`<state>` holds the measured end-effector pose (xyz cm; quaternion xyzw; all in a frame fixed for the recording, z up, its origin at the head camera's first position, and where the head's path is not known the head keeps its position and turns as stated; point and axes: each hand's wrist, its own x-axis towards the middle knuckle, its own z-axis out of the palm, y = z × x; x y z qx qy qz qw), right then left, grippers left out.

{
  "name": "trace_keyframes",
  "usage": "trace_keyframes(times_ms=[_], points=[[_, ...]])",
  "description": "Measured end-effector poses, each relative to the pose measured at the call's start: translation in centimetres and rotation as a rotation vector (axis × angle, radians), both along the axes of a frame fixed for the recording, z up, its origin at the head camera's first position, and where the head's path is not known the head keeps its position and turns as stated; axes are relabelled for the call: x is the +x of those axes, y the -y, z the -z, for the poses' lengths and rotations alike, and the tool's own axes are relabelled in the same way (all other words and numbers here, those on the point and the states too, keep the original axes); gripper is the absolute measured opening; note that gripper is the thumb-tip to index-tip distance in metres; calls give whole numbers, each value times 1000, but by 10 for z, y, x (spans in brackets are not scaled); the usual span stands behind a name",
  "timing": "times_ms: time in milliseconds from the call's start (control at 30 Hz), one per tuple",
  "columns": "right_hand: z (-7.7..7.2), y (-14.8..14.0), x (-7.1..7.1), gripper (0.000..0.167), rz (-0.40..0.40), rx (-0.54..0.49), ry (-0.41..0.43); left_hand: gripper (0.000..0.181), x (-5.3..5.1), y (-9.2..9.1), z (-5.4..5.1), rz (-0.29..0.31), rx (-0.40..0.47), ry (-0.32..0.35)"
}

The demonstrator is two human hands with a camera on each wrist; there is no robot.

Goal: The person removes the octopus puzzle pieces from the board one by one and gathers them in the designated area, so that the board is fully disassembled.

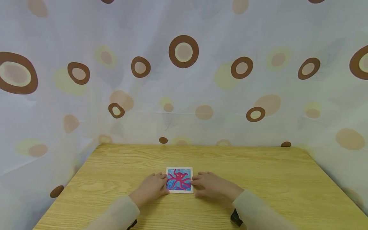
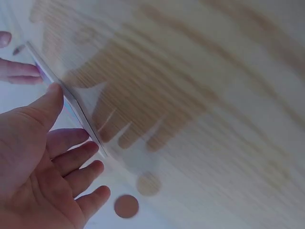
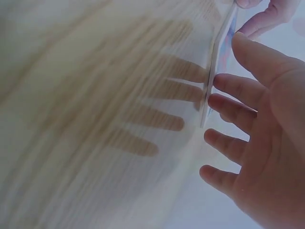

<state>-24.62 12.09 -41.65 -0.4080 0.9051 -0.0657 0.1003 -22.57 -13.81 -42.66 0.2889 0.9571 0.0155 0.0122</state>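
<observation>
- The left hand [image 1: 150,188] is lying open and relaxed, its fingertips meeting the left edge of a square picture panel [image 1: 179,180]; it is not closing around anything.
- The right hand [image 1: 211,184] is mirroring it on the opposite edge, fingers spreading fairly straight, with at least one fingertip touching the white border.
- The panel (pink octopus on blue, facing up) is sitting between the hands on the wood-grain table [image 1: 244,163], its sides running nearly square to the table's far edge.
- Right thumb: appearing near the panel's close right corner; the wrist view is too oblique for telling whether it is touching or just beside it.
- Judgement: the hands are bracing the panel from both sides. Doing this well is calling for light, matched pressure, since a harder push from one side would be skewing it.
- Fingertips should be meeting the border at the same height and depth, keeping clear of the picture face.
- Possible fault: squeezing too hard could be tipping an edge up; pressing low, close to the tabletop, would be guarding against that.
</observation>
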Motion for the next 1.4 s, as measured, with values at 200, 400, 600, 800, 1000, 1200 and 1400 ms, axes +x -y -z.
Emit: trace_keyframes(times_ms=[200, 400, 600, 800, 1000, 1200, 1400], points=[[-2, -21, 10, 50, 1, -1, 16, 56, 11, -18, 2, 36, -1, -15], [-6, -38, 20, 50, 4, -9, 13, 55, 22, -32, 0, 67, 18, -4], [-10, -50, 30, 47, 5, -12, 44, 49, 27, -39, 1, 120, 60, -8], [-12, -54, 33, 50, 5, -33, 80, 35, 22, -39, 0, 122, 164, 13], [-14, -54, 33, 49, 2, -46, 91, 57, 16, -37, -1, 75, 143, 51], [-19, -46, 25, 40, 43, -141, 173, 70, 9, -37, 1, 16, 90, 133], [-18, -25, 4, 36, 127, -321, 262, 67, 5, -40, 4, -11, 62, 150]])
